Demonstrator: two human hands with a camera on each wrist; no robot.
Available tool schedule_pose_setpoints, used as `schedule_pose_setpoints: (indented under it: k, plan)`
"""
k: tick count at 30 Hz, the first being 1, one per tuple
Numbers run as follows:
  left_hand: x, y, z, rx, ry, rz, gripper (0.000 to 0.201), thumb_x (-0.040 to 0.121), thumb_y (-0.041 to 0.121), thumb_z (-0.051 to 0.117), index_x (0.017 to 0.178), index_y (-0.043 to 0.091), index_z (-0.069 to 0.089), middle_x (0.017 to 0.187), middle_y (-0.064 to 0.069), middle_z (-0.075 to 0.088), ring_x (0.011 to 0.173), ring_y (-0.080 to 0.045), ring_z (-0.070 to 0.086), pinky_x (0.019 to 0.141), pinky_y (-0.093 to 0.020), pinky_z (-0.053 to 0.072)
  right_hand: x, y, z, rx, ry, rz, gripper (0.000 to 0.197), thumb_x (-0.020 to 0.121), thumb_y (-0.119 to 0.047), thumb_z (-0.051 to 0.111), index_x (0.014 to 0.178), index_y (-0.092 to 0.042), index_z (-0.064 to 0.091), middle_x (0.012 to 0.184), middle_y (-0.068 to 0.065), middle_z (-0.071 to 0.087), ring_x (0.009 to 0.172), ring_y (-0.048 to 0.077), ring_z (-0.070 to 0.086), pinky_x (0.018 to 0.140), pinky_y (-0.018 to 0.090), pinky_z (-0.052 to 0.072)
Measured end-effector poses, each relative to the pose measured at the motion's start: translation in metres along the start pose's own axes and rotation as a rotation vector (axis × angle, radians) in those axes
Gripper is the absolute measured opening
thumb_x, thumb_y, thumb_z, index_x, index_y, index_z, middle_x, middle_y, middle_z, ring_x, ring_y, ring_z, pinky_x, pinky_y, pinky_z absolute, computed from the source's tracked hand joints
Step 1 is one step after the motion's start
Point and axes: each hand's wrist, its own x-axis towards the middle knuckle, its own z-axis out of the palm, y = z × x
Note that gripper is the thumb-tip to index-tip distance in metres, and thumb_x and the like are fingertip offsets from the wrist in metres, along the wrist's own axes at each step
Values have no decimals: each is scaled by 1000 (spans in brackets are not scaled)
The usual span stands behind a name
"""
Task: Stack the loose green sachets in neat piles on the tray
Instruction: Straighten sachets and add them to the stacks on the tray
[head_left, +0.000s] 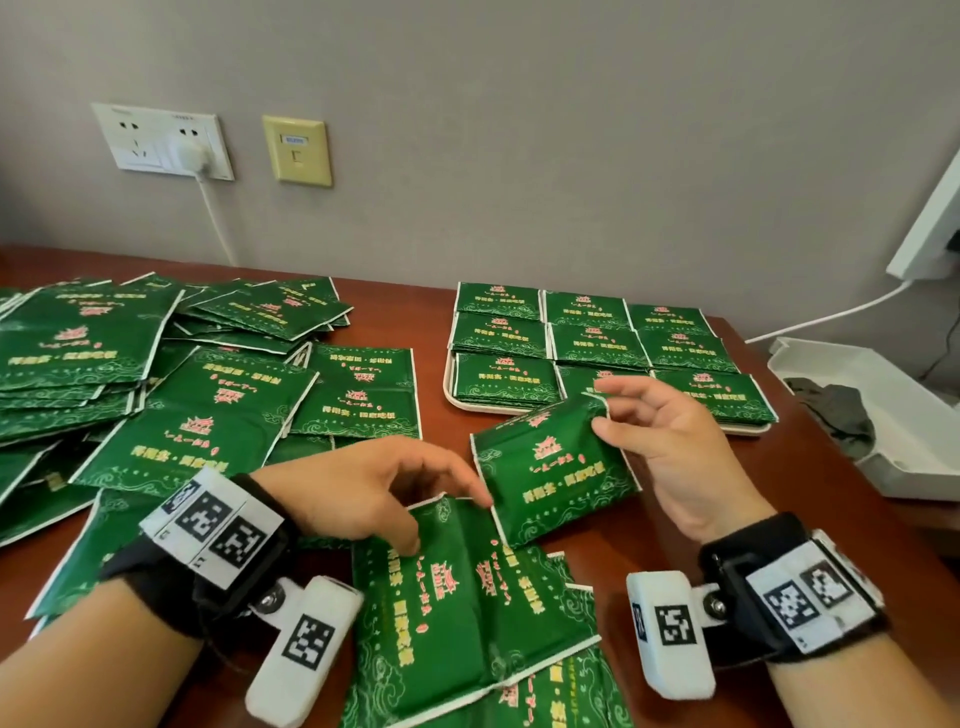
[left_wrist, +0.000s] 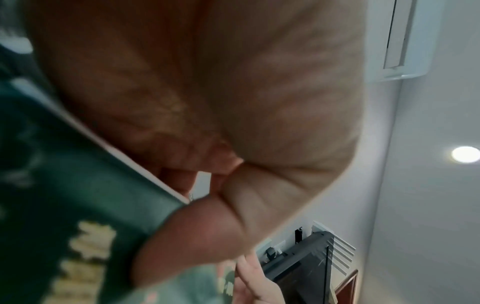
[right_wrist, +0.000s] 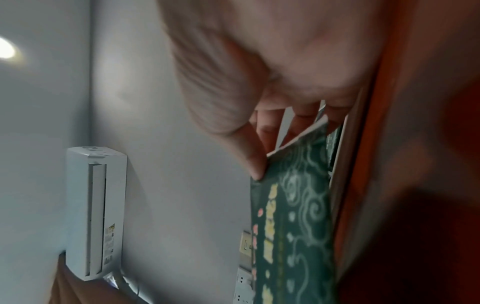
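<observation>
Centre of the head view: right hand (head_left: 670, 441) pinches a green sachet (head_left: 553, 467) by its upper corner; left hand (head_left: 363, 488) pinches another sachet (head_left: 441, 597) below; light, floppy, probably slick; best gripped at edges.

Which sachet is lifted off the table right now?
The sachet pinched at its top right corner by the right hand, just before the tray. It tilts up in the air; the others lie flat.

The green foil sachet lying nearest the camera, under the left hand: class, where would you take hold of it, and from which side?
Pinch the far white-edged rim of the green foil sachet, coming from above beside the left hand. That edge is already lifted off the brown wooden table, so a thumb can probably slip under, while its near end overlaps other sachets and lies flat.
</observation>
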Motion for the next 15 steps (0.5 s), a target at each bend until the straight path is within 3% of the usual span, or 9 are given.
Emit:
schedule_pose_setpoints:
  k: [4, 6, 9, 13, 15]
  plan:
    - [-4, 4, -5, 16, 23, -20, 50, 80, -24, 59, 115, 10, 69, 108, -11, 74, 93, -27, 73, 77, -37, 60, -2, -4, -2, -17, 25, -120, 28, 83, 10, 70, 99, -13, 73, 77, 0, 69, 80, 13, 68, 82, 27, 58]
    - [-9, 6, -9, 31, 109, 2, 40, 82, -17, 67, 109, 11, 73, 103, -6, 75, 89, -21, 74, 75, -28, 59, -4, -8, -3, 51, 59, -201, 23, 83, 10, 69, 94, -10, 72, 87, 7, 75, 91, 13, 72, 85, 30, 59]
    - [-15, 8, -12, 0, 259, 60, 29, 78, -6, 74, 99, 12, 76, 101, -7, 76, 93, -24, 74, 80, -30, 60, -6, -13, -5, 153, 95, -318, 18, 82, 11, 65, 88, -6, 69, 94, 10, 77, 114, 22, 69, 93, 31, 58]
    - [-16, 8, -14, 66, 459, 166, 14, 72, 14, 78, 85, 20, 79, 89, 1, 77, 84, -16, 73, 77, -21, 56, -7, -15, -9, 166, 93, -401, 35, 85, 23, 55, 81, -8, 70, 84, 7, 77, 117, 24, 68, 100, 30, 53]
    - [-15, 2, -15, 118, 507, 221, 10, 71, 32, 86, 77, 28, 80, 85, 10, 70, 82, -8, 66, 79, -19, 52, -7, -16, -8, 134, 106, -415, 31, 84, 22, 56, 81, -6, 68, 81, 7, 77, 107, 28, 72, 103, 30, 50]
